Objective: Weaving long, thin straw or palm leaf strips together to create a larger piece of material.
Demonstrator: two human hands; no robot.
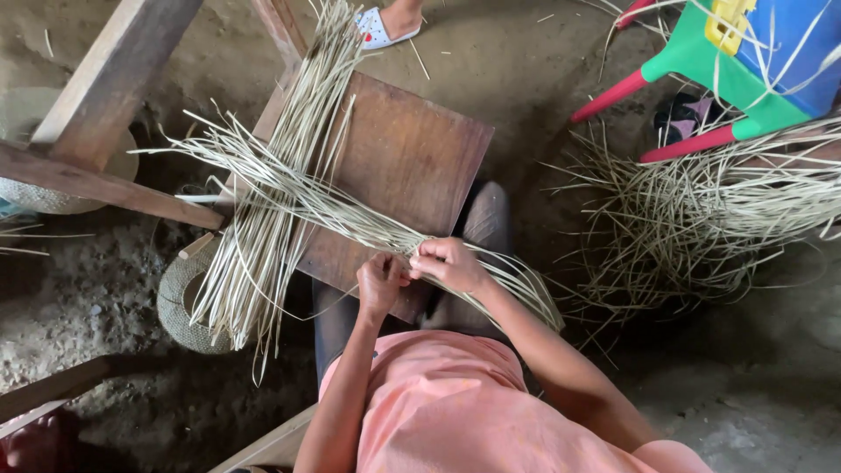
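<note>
Wooden board [412, 158], dark brown, resting across the person's knees; carries two crossing bundles of pale straw strips [289, 175], one lying lengthwise along its left edge, the other running from that edge to the near corner. Left hand [379, 282] and right hand [448, 261], side by side at the near corner, both pinched shut on the strips there. Loose straw heap [701, 219] on the earth floor, right. Woven round mat [184, 302] under the board's left edge. Plastic chair [745, 61], upper right.
</note>
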